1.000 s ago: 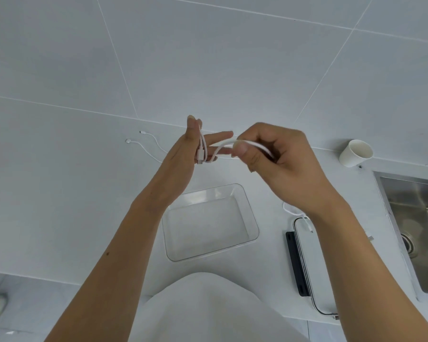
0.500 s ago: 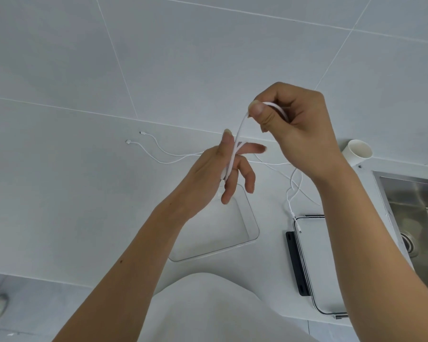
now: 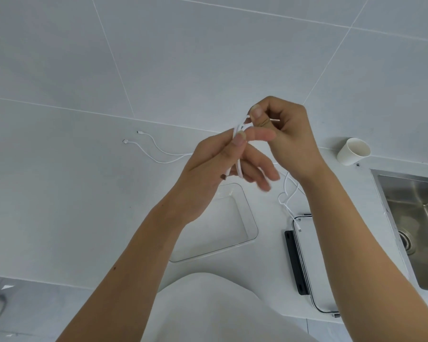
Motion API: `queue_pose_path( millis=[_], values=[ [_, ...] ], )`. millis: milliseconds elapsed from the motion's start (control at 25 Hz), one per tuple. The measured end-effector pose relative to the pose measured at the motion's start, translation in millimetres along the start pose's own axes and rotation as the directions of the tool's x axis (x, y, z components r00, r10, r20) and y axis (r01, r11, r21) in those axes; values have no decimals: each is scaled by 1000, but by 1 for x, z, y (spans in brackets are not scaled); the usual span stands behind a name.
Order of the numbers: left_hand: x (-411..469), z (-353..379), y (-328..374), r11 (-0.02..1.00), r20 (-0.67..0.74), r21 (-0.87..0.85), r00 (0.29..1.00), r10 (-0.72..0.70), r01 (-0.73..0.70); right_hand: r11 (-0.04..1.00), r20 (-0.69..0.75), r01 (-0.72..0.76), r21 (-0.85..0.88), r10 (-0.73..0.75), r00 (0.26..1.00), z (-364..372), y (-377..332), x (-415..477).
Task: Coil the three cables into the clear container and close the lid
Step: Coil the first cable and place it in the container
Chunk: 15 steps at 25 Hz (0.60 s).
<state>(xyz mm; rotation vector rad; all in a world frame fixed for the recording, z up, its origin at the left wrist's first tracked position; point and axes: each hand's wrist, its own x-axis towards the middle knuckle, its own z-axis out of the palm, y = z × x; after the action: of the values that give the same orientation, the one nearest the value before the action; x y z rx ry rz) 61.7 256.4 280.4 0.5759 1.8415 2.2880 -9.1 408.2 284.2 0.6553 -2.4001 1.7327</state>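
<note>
Above the counter, my left hand (image 3: 218, 164) pinches a white cable (image 3: 238, 169) that is looped around its fingers. My right hand (image 3: 284, 134) pinches the same cable at the top of the loop, close to my left thumb. The cable's loose tail (image 3: 286, 193) hangs down to the right, its plug resting on the lid (image 3: 304, 245). Two other white cables (image 3: 156, 150) lie stretched on the counter at the left. The clear container (image 3: 235, 225) stands open and empty under my left wrist. Its lid, with a black clip, lies to the right.
A white paper cup (image 3: 353, 151) lies tipped on the counter at the back right. A steel sink (image 3: 415, 228) is set into the counter at the right. The tiled wall rises behind the counter. My white shirt fills the bottom middle.
My right hand has come down from its raised position to my left fingers, laying another turn of cable on them. The hanging tail has grown shorter.
</note>
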Motion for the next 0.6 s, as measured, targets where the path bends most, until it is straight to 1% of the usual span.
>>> queue_pose_path(
  millis=[120, 200, 280, 400, 600],
  values=[
    [0, -2, 1, 999, -49, -34, 998, 34, -35, 995, 65, -50, 82, 44, 997, 7, 11, -7],
    [0, -3, 2, 996, -81, -79, 996, 44, -51, 993, 108, -64, 102, 53, 993, 12, 17, -11],
    [1, -3, 2, 989, -102, -121, 992, 67, -80, 996, 128, -71, 57, 63, 990, 17, 21, -15],
    [3, -5, 4, 975, -125, -177, 986, 111, -132, 999, 147, -36, -33, 41, 988, 25, 22, -22],
    [4, -17, 1, 959, -195, -230, 973, 121, -165, 991, 204, -123, -54, 132, 970, 32, 17, -37]
  ],
)
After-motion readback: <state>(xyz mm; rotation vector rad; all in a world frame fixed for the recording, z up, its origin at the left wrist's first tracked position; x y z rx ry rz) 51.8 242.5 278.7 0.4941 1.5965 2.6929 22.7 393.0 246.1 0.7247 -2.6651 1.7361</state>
